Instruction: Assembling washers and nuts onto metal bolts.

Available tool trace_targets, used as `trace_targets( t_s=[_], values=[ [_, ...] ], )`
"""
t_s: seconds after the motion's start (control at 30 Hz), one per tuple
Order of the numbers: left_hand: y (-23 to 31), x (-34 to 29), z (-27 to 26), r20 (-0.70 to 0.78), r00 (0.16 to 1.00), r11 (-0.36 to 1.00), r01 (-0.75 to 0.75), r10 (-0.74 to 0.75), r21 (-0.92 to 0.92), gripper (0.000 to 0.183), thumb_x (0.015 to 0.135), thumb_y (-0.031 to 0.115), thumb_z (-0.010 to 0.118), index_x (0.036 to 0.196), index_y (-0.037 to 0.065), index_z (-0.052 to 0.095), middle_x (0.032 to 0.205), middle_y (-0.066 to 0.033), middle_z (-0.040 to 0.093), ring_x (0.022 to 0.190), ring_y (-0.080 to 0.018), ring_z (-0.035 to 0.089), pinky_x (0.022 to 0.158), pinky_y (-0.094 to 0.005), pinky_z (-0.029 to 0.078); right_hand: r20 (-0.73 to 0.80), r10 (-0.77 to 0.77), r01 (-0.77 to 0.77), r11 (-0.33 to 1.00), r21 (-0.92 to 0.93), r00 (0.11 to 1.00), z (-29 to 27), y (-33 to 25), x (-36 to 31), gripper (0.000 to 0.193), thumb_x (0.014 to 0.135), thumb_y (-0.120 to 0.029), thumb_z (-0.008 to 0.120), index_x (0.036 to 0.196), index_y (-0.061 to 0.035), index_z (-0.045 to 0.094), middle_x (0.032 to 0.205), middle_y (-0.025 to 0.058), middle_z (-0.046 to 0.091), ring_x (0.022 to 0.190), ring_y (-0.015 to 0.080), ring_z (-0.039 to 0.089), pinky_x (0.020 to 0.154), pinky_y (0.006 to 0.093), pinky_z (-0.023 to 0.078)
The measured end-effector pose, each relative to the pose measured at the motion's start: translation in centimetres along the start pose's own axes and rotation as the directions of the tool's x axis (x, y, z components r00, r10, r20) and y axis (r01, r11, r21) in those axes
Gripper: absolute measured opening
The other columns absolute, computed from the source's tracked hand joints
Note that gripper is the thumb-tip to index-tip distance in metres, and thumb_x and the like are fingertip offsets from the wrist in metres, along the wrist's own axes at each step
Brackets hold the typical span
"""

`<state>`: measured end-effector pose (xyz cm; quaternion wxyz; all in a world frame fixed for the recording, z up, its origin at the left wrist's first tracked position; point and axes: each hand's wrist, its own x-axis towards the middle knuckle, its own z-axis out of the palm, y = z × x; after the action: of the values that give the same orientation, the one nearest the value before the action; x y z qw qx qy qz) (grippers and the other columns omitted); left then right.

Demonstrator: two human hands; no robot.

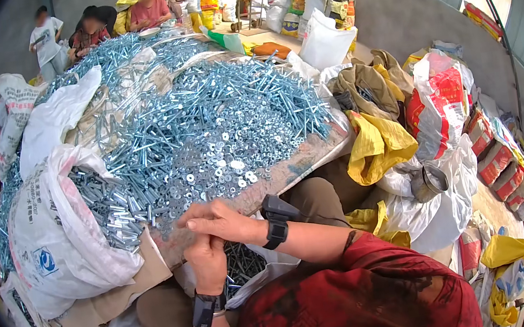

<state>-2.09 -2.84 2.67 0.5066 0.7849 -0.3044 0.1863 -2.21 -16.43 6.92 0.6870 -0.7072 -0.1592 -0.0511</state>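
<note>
Both hands are meeting just over the near edge of the cloth-covered surface (329, 146), with the right hand (229, 224) overlapping the top of the left hand (207, 263). Fingers are curling in on both, but they're kinda blurry and covering each other, so I honestly can't tell if either one is gripping anything.

Right past the fingertips, loose washers (229, 168) are lying in a big heap, and a huge pile of long silvery-blue bolts (226, 89) is spreading out behind and around them. Off to the left, a white sack (47, 238) is lying with its mouth open, and short metal sleeves (112, 206) are spilling out next to the washers. Below the hands, dark fasteners (242, 265) are sitting in an open white bag (282, 268) by the person's lap.

Each wrist is wearing a black strapped-on device. Over on the right, a yellow sack (379, 148) is drooping near a metal cup (429, 182), and at the far end, three people (151, 13) are hanging around the pile.
</note>
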Motion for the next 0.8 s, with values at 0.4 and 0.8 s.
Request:
trace_targets(
  t_s=[0.4,0.8],
  values=[
    [1.4,0.8,-1.5,0.048,0.976,0.969,0.215,-0.211,-0.124,0.025,0.087,0.010,0.071,0.077,-0.002,0.051,0.061,-0.0115,0.045,0.057,-0.0157,0.039,0.054,-0.0338,0.038,-0.251,0.085,-0.075,0.996,0.051,0.964,-1.9,-1.3,-1.5,0.034,0.102,-0.030,0.053,0.108,0.0021,0.063,0.093,0.0056,0.064,0.088,0.0133,0.063,0.076,0.0284,0.053],
    [0.4,-0.3,0.4,0.135,0.991,0.993,-0.004,-0.012,0.118,0.017,0.082,0.015,0.072,0.089,0.004,0.061,0.074,-0.0158,0.064,0.068,-0.0369,0.064,0.056,-0.0455,0.047,-0.187,0.000,-0.114,0.790,-0.602,0.982,-3.1,-2.2,-1.3,0.031,0.098,-0.026,0.059,0.088,0.0024,0.062,0.065,0.0081,0.066,0.056,0.0126,0.065,0.051,0.0291,0.050]
  ],
)
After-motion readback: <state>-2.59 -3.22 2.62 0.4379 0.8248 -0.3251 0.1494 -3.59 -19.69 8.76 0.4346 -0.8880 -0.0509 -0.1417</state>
